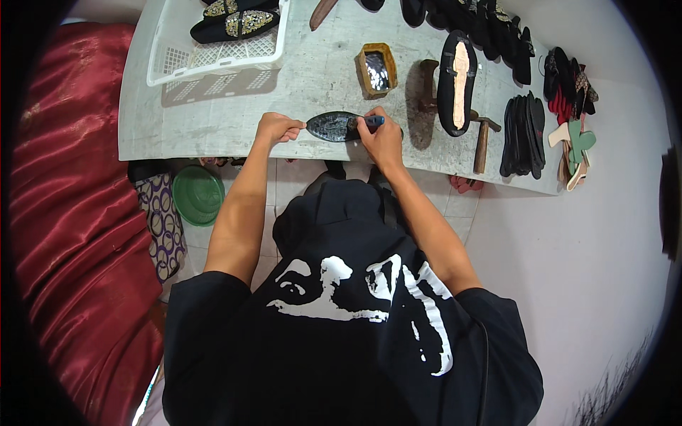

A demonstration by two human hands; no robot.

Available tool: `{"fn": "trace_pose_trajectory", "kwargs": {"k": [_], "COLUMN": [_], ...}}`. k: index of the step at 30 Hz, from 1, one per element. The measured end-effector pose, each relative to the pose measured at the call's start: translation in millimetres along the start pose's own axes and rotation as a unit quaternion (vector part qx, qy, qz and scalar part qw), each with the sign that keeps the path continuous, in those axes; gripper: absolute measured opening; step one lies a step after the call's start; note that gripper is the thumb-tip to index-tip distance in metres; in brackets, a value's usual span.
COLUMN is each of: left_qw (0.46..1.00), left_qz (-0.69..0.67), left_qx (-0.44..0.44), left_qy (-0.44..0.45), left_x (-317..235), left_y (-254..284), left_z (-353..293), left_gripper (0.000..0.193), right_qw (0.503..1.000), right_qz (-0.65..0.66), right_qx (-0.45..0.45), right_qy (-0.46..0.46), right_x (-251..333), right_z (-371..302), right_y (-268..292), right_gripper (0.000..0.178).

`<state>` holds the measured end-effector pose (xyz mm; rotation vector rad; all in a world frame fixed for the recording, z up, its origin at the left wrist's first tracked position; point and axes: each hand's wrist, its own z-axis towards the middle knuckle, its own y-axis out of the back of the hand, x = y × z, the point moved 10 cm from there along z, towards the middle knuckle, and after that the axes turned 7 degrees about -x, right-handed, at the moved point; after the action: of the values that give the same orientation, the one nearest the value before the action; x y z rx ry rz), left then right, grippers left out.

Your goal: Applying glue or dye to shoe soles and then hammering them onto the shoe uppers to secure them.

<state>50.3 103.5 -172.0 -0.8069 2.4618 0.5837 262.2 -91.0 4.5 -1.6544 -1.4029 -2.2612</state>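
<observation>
A black shoe sole point(330, 127) with a wet sheen lies lengthwise near the front edge of the table. My left hand point(278, 130) pinches its pointed left tip between thumb and fingers. In my right hand point(383, 142) is a small brush with a blue handle point(376, 121), its bristles down on the right half of the sole. Beyond the right hand stands a yellowish, crusted container point(376, 69) with shiny dark liquid inside. Right of it, an upturned black shoe point(455, 85) rests on a rusty metal shoe stand point(428, 85), its pale insole board facing up.
A hammer point(482, 145) lies by the table's front edge, beside a stack of black soles point(522, 135). A white plastic basket point(277, 60) at the far left holds black embellished shoes point(241, 25). More dark shoes point(490, 28) line the back right. Below is a green basin point(199, 197).
</observation>
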Motion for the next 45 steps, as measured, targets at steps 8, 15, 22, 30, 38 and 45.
{"fn": "trace_pose_trajectory", "kwargs": {"k": [8, 15, 22, 30, 38, 45], "left_qw": [1.000, 1.000, 1.000, 1.000, 1.000, 1.000], "left_qz": [0.004, -0.011, 0.000, 0.017, 0.006, 0.016], "left_qx": [-0.007, 0.004, -0.004, -0.008, -0.008, -0.009], "left_qy": [0.004, -0.004, 0.000, 0.001, 0.001, 0.005], "left_x": [-2, 6, 7, 3, 3, 0], "left_y": [3, 1, 2, 3, 2, 3], "left_z": [-2, 5, 6, 2, 1, -2], "left_gripper": [0.029, 0.030, 0.030, 0.029, 0.029, 0.029], "right_qw": [0.999, 1.000, 0.988, 0.992, 0.995, 0.993], "right_qz": [0.006, -0.009, -0.016, -0.014, -0.047, -0.011], "right_qx": [0.030, -0.005, -0.128, -0.126, -0.083, -0.115], "right_qy": [0.042, 0.001, -0.079, 0.014, -0.034, -0.003], "right_x": [-7, -27, -78, -49, -61, -45], "right_z": [-14, -10, -34, -10, -16, -14], "right_y": [4, 26, 92, 71, 85, 83], "right_gripper": [0.022, 0.020, 0.018, 0.020, 0.020, 0.019]}}
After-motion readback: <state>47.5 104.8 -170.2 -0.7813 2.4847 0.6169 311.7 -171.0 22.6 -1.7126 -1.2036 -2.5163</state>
